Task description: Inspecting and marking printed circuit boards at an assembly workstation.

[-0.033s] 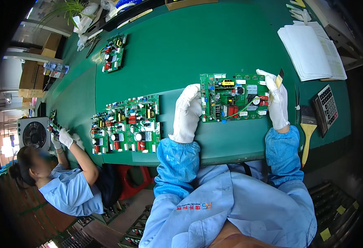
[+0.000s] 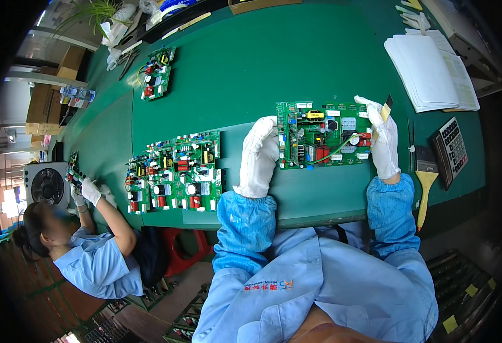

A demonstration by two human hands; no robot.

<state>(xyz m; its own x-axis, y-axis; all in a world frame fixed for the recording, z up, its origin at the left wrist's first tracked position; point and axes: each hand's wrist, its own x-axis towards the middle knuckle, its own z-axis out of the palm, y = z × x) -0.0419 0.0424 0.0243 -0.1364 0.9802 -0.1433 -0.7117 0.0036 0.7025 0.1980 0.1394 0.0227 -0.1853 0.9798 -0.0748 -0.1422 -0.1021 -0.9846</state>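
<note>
Between my two white-gloved hands is a green circuit board, carrying red, yellow, black and white components and a green wire. My left hand grips its left edge, fingers partly hidden behind it. At the right edge, my right hand is closed on the board. A small tan piece with a dark tip sticks up from that same hand; I cannot make out its kind. To the left, several joined or close-set circuit boards lie on the green table. One more board lies farther back.
Right of my hand are a yellow-handled brush, a calculator and stacked papers. At the left, a co-worker in gloves handles a board near a fan. A red stool stands below the table edge.
</note>
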